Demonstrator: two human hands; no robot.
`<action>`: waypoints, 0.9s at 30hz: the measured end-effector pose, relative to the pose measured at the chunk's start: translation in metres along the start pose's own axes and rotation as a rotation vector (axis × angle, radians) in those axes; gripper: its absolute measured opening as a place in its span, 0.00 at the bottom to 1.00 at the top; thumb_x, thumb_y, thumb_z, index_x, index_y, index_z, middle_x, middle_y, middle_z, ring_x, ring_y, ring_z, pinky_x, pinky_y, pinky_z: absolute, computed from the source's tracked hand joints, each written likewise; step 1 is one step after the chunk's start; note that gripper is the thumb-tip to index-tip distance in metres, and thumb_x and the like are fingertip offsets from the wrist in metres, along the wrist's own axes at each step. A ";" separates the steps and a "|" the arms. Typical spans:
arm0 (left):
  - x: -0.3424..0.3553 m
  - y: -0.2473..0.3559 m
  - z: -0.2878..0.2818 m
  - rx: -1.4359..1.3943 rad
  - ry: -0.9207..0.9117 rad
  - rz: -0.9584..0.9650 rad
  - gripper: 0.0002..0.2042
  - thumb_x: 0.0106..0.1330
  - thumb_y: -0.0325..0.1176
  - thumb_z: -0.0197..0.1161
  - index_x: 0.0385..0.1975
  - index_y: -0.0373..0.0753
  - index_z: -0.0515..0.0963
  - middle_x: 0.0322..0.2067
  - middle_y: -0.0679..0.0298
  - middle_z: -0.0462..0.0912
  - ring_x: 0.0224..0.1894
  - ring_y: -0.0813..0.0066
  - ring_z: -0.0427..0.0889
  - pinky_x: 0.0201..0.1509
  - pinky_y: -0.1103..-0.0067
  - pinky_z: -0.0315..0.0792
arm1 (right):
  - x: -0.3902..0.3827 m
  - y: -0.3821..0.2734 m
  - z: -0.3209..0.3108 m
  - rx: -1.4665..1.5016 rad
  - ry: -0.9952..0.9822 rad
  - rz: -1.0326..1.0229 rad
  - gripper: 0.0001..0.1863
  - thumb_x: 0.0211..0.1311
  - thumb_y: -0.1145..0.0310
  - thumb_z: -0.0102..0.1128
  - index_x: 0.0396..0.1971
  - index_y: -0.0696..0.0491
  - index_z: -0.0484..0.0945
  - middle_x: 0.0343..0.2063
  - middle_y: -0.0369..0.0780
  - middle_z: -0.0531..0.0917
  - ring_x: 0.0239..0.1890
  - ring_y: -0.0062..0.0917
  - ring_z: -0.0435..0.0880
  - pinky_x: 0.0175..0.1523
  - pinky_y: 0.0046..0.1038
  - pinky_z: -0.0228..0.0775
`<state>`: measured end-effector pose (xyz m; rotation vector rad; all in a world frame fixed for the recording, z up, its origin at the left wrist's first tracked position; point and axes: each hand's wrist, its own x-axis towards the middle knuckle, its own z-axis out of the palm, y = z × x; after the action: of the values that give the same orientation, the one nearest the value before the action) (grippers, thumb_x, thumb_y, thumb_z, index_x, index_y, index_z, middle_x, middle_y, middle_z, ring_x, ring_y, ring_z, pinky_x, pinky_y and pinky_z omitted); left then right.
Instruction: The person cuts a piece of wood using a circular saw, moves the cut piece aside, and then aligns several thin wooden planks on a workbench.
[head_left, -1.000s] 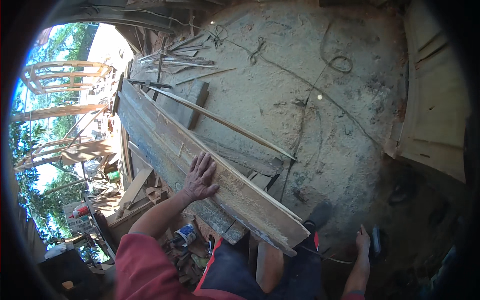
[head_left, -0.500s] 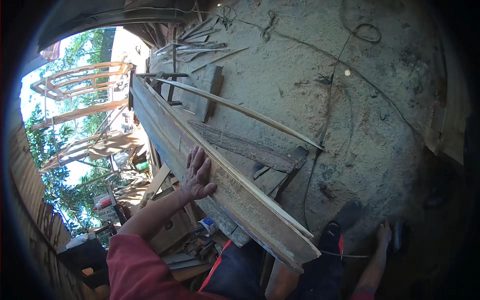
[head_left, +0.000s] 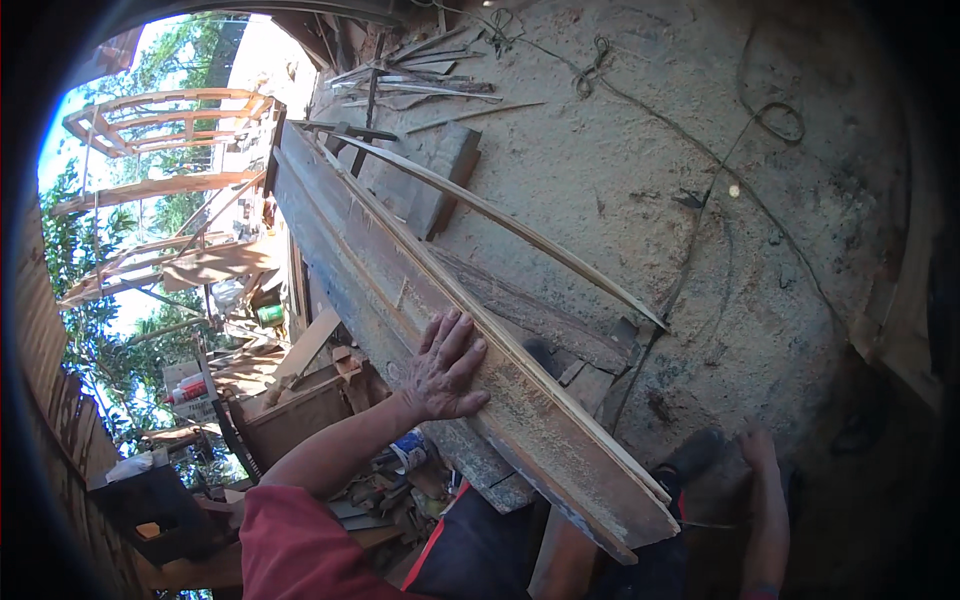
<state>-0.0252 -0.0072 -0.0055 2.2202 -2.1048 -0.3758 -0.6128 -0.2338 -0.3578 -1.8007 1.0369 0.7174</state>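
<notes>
A long wooden board [head_left: 560, 440] runs from the lower right to the upper left, with sawdust on its upper face. My left hand [head_left: 446, 368] lies on it palm down, fingers stretched out toward the far edge. Along that edge a thin pale strip of wood [head_left: 585, 415] lies lengthwise. Under the board a weathered plank [head_left: 470, 455] shows near my legs. Off to the right, apart from the board, my right hand [head_left: 758, 446] hangs low in shadow near my shoe [head_left: 697, 452]. Its fingers are too dim to make out.
A narrow stick [head_left: 520, 230] slants from the board's far end toward the dusty floor. A cord [head_left: 690, 250] winds across the floor. Wood scraps [head_left: 420, 85] lie at the back. At left stand a black crate [head_left: 160, 515] and a wooden box [head_left: 290, 420].
The whole view has shifted, so the board and floor sit farther right. My left hand stays flat on the board. My right hand has moved left and farther from me relative to the floor.
</notes>
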 end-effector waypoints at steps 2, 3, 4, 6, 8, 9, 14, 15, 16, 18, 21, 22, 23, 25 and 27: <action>0.002 0.000 -0.003 -0.020 0.004 -0.002 0.37 0.66 0.56 0.60 0.71 0.43 0.62 0.73 0.42 0.57 0.76 0.41 0.53 0.79 0.52 0.44 | 0.021 -0.135 -0.073 0.085 -0.052 -0.036 0.33 0.63 0.58 0.61 0.67 0.54 0.69 0.62 0.56 0.74 0.64 0.51 0.73 0.67 0.45 0.66; 0.002 0.000 -0.001 -0.046 0.023 -0.011 0.37 0.65 0.55 0.60 0.72 0.44 0.62 0.73 0.46 0.57 0.77 0.44 0.54 0.80 0.52 0.43 | 0.034 -0.194 -0.100 0.048 -0.082 -0.115 0.34 0.64 0.55 0.62 0.67 0.55 0.69 0.63 0.56 0.74 0.66 0.51 0.71 0.69 0.44 0.64; 0.007 -0.001 0.004 -0.060 0.031 0.002 0.37 0.66 0.55 0.60 0.72 0.45 0.62 0.73 0.47 0.57 0.77 0.45 0.54 0.80 0.53 0.44 | 0.056 -0.218 -0.108 0.040 -0.014 -0.218 0.35 0.64 0.54 0.62 0.67 0.55 0.68 0.64 0.55 0.72 0.67 0.51 0.70 0.71 0.43 0.63; 0.009 -0.002 0.004 -0.067 0.018 0.001 0.37 0.66 0.55 0.60 0.72 0.46 0.62 0.74 0.49 0.57 0.77 0.48 0.54 0.80 0.55 0.44 | 0.110 -0.280 -0.097 0.043 0.017 -0.325 0.39 0.64 0.51 0.63 0.70 0.55 0.64 0.66 0.55 0.70 0.69 0.50 0.68 0.73 0.41 0.60; 0.011 -0.001 0.001 -0.093 0.020 -0.009 0.35 0.67 0.56 0.58 0.72 0.46 0.63 0.74 0.51 0.57 0.78 0.51 0.54 0.81 0.56 0.43 | 0.164 -0.330 -0.071 0.036 0.029 -0.369 0.43 0.63 0.49 0.64 0.73 0.54 0.60 0.68 0.54 0.68 0.71 0.49 0.66 0.75 0.40 0.58; 0.012 -0.001 0.000 -0.108 0.021 -0.009 0.35 0.68 0.57 0.57 0.72 0.47 0.63 0.75 0.52 0.56 0.78 0.52 0.54 0.81 0.57 0.42 | 0.191 -0.347 -0.052 0.026 0.060 -0.415 0.45 0.62 0.48 0.64 0.74 0.54 0.58 0.69 0.54 0.67 0.71 0.48 0.66 0.75 0.39 0.57; 0.005 -0.001 0.000 -0.104 -0.014 -0.033 0.33 0.68 0.58 0.57 0.69 0.46 0.68 0.74 0.52 0.60 0.77 0.55 0.57 0.81 0.58 0.41 | 0.235 -0.437 -0.006 -0.051 -0.060 -0.411 0.44 0.62 0.47 0.64 0.72 0.56 0.60 0.64 0.56 0.72 0.67 0.49 0.70 0.71 0.41 0.63; 0.008 -0.002 0.000 -0.108 -0.021 -0.026 0.33 0.68 0.58 0.57 0.69 0.47 0.68 0.74 0.53 0.60 0.77 0.56 0.57 0.81 0.58 0.41 | 0.239 -0.443 -0.006 -0.059 -0.083 -0.382 0.43 0.63 0.47 0.64 0.71 0.56 0.62 0.62 0.56 0.75 0.65 0.50 0.73 0.69 0.41 0.65; 0.011 -0.001 0.003 -0.123 -0.027 -0.018 0.33 0.68 0.58 0.57 0.69 0.47 0.68 0.74 0.53 0.60 0.77 0.56 0.58 0.82 0.58 0.41 | 0.246 -0.440 -0.003 -0.057 -0.096 -0.335 0.40 0.62 0.48 0.65 0.68 0.56 0.64 0.58 0.56 0.77 0.62 0.50 0.76 0.66 0.43 0.67; 0.022 0.001 0.009 -0.156 0.011 -0.004 0.32 0.69 0.58 0.56 0.69 0.47 0.69 0.74 0.56 0.61 0.77 0.59 0.58 0.82 0.59 0.39 | 0.256 -0.421 -0.012 -0.063 -0.100 -0.228 0.35 0.62 0.49 0.65 0.63 0.55 0.68 0.49 0.56 0.83 0.55 0.52 0.81 0.60 0.46 0.71; 0.005 -0.005 0.001 -0.129 -0.038 -0.041 0.32 0.69 0.58 0.55 0.69 0.48 0.68 0.74 0.56 0.61 0.77 0.60 0.57 0.82 0.59 0.38 | 0.197 -0.436 -0.030 0.061 -0.070 -0.277 0.28 0.63 0.51 0.65 0.54 0.54 0.72 0.39 0.55 0.84 0.47 0.54 0.83 0.53 0.49 0.72; 0.003 -0.005 0.002 -0.127 -0.034 -0.044 0.32 0.69 0.58 0.55 0.69 0.48 0.68 0.74 0.56 0.61 0.77 0.60 0.57 0.82 0.59 0.38 | 0.180 -0.422 -0.045 0.034 -0.008 -0.294 0.25 0.64 0.51 0.64 0.52 0.53 0.72 0.39 0.55 0.84 0.46 0.54 0.83 0.51 0.50 0.72; 0.003 -0.004 0.003 -0.133 -0.025 -0.043 0.32 0.69 0.58 0.55 0.69 0.48 0.68 0.74 0.57 0.61 0.77 0.60 0.57 0.82 0.59 0.38 | 0.156 -0.397 -0.063 0.002 0.058 -0.306 0.22 0.66 0.51 0.62 0.50 0.51 0.72 0.38 0.56 0.84 0.44 0.54 0.83 0.49 0.51 0.73; 0.007 -0.002 -0.001 -0.138 -0.020 -0.030 0.33 0.69 0.58 0.55 0.70 0.48 0.67 0.74 0.57 0.61 0.78 0.61 0.56 0.82 0.59 0.38 | 0.101 -0.323 -0.105 -0.069 0.180 -0.290 0.21 0.65 0.51 0.63 0.46 0.52 0.73 0.34 0.54 0.84 0.41 0.55 0.83 0.46 0.50 0.73; 0.012 -0.010 -0.007 -0.117 -0.004 -0.023 0.33 0.70 0.58 0.54 0.70 0.48 0.66 0.74 0.58 0.60 0.78 0.61 0.56 0.82 0.59 0.38 | 0.020 -0.287 -0.149 -0.138 0.249 -0.241 0.18 0.61 0.55 0.66 0.41 0.53 0.76 0.32 0.53 0.83 0.39 0.53 0.84 0.43 0.48 0.74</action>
<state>-0.0138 -0.0198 -0.0022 2.1817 -2.0053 -0.4920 -0.3449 -0.3091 -0.1912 -2.1320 0.9249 0.4336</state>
